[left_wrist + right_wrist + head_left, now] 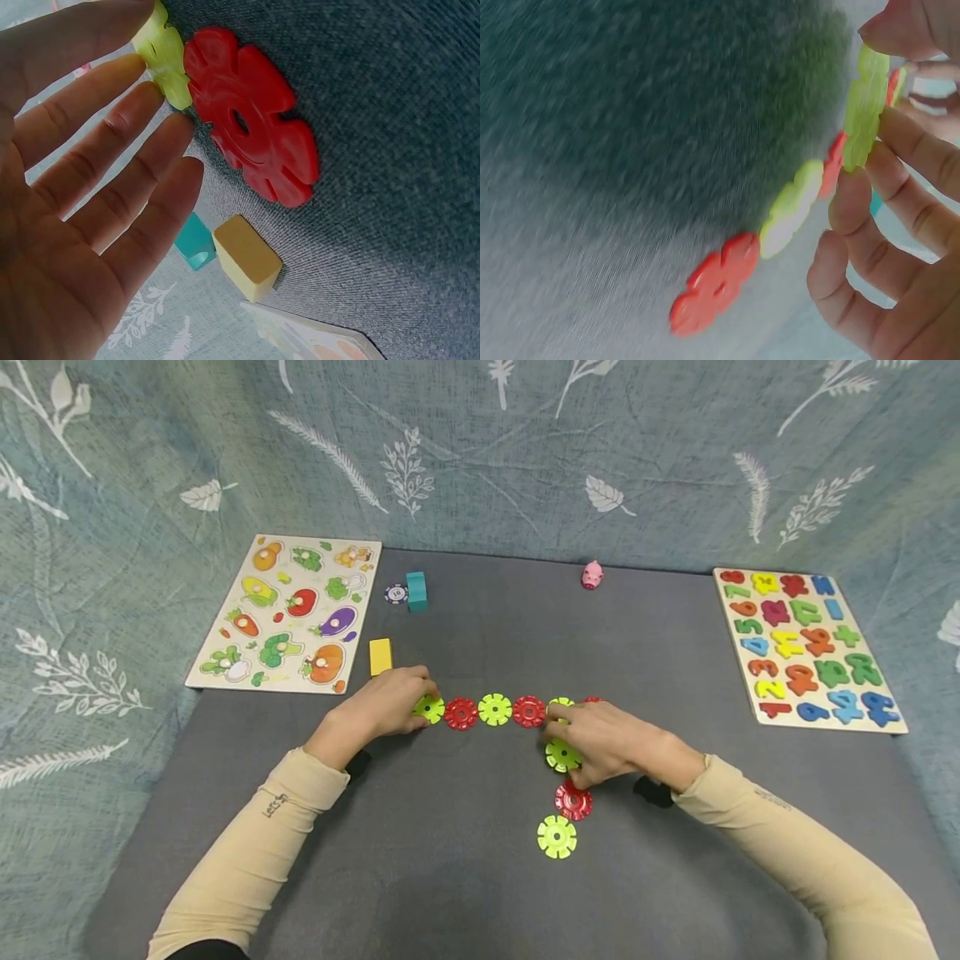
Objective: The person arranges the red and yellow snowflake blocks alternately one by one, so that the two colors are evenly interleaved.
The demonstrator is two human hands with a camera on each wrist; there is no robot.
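My left hand [384, 703] pinches a yellow-green notched plastic disc [429, 709] at the left part of a row, between thumb and fingertips. In the left wrist view a red notched disc [247, 120] lies beside that yellow-green disc [166, 64]. My right hand [603, 739] holds another yellow-green disc [562, 755] by its edges, thumb on one side and fingers on the other; the right wrist view shows this disc [865, 109] too. Between the hands lie a red disc [461, 713], a yellow-green disc [495, 710] and a red disc [529, 712]. My right hand partly covers discs behind it.
Toward me lie a red disc [573, 800] and a yellow-green disc [557, 837]. A vegetable puzzle board [288, 614], yellow block [380, 657], teal block [417, 592] and poker chip [396, 594] are at left. A pink pig [592, 575] stands behind; a number-and-letter board [810, 647] lies right.
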